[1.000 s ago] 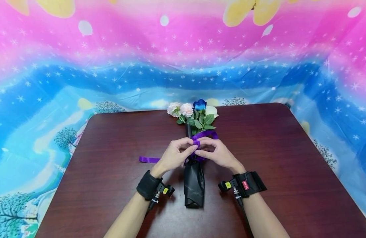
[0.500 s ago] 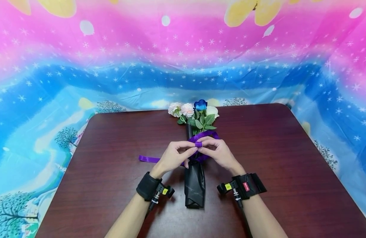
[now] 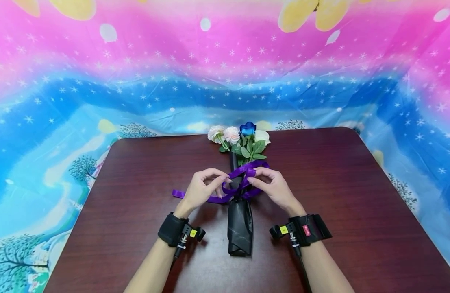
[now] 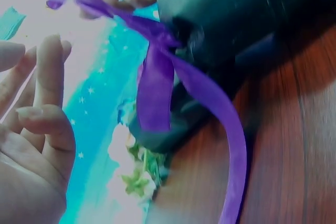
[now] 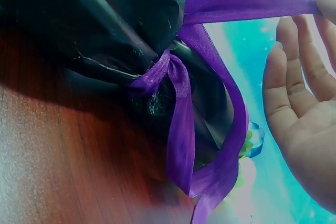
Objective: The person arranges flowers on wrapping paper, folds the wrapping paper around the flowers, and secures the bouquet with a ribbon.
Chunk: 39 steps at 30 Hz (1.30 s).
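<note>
A bouquet in black wrapping (image 3: 240, 228) lies on the table, its flowers at the far end. A purple ribbon (image 3: 246, 166) is tied round the narrow part of the wrapping, with loops and loose ends about it. My right hand (image 3: 274, 188) pinches one length of the ribbon between thumb and fingertips, just right of the tie; the right wrist view shows it drawn taut from the wrapping. My left hand (image 3: 203, 189) is on the other side, fingertips right by a ribbon loop. In the left wrist view its fingers (image 4: 50, 72) are loosely bent with nothing between them.
Pale pink flowers (image 3: 231, 134), a blue rose (image 3: 248, 128) and a white rose (image 3: 261, 137) point toward the back edge of the dark wooden table (image 3: 144, 171). A ribbon tail (image 3: 179, 193) runs left. A printed cloth (image 3: 225, 93) hangs behind.
Both hands were together over the tie, pinching the ribbon. Now my left hand has drawn away to the left, off the ribbon, while my right hand keeps its pinch slightly further right.
</note>
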Available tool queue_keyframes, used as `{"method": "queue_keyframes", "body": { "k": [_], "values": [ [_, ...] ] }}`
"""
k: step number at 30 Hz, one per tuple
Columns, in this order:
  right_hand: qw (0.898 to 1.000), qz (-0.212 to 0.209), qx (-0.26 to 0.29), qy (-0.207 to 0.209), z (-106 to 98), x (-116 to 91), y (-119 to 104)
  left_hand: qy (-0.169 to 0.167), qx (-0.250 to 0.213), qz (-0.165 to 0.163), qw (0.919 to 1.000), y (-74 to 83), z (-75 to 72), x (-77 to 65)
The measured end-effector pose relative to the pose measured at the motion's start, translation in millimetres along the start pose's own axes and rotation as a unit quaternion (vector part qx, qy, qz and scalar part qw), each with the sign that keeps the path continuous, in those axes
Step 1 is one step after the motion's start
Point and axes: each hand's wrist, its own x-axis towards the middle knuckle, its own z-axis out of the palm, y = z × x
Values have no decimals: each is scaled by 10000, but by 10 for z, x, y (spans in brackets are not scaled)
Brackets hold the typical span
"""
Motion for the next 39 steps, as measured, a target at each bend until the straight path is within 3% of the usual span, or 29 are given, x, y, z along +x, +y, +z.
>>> {"method": "queue_keyframes", "body": {
  "k": [5,7,9,11,14,17,20,23,26,32,36,38,39],
  "values": [
    [10000,72,-5,-3,-27,-16,3,418,725,-264,9961,-76,-76,36],
    [10000,85,3,-21,-34,-22,12,359,1424,-296,9887,-111,-108,53],
    [10000,77,18,-33,-37,-27,15,100,2255,-169,9740,-155,-142,79],
    [10000,68,-5,-26,-38,-35,16,-249,3162,163,9482,-200,-174,118],
    [10000,77,-25,-9,-37,-50,7,-640,4361,930,8928,-257,-214,206],
    [9999,94,-59,-16,-36,-64,4,-797,5215,1618,8340,-300,-235,309],
    [9999,112,-100,-58,-31,-74,3,-988,5585,1940,8004,-322,-224,395],
    [9998,177,-96,-57,-22,-83,2,-1220,5808,2008,7794,-332,-188,454],
    [9997,224,-80,-97,-11,-84,8,-1324,5998,2042,7623,-347,-160,469],
    [9997,188,-108,-102,-12,-89,16,-1276,6086,2193,7518,-355,-112,461],
    [9997,160,-147,-135,-17,-100,31,-1396,6210,2412,7326,-352,-85,485],
    [9997,145,-130,-157,-18,-108,44,-1395,6207,2492,7302,-351,-84,492],
    [9997,144,-129,-165,-19,-112,49,-1360,6168,2514,7334,-352,-89,492]
  ]
}}
